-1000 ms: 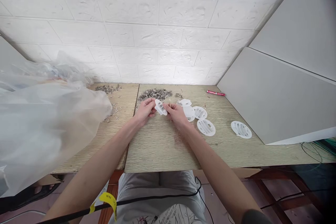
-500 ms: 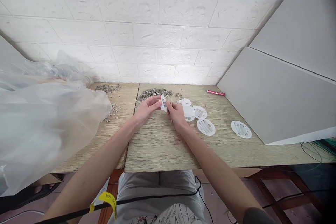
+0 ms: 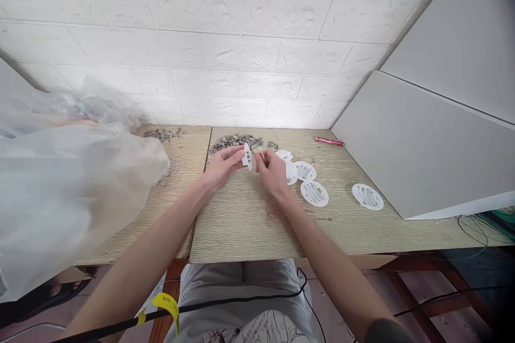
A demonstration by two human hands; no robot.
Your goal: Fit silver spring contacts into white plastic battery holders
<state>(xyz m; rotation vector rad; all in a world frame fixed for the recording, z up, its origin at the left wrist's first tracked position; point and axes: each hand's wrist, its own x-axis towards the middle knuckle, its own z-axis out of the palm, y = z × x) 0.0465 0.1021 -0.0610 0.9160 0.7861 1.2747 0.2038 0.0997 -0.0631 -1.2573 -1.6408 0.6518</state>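
My left hand (image 3: 226,165) has its grip closed around a white slotted plastic disc (image 3: 248,157), held up on edge above the tabletop (image 3: 241,225), in front of the pile of small metal pieces (image 3: 236,142). My right hand (image 3: 272,171) pinches a thin pale stick (image 3: 262,153) just beside the disc. More white discs (image 3: 314,193) lie to my right, with a red pen (image 3: 330,141) beyond them near the grey panel (image 3: 426,150).
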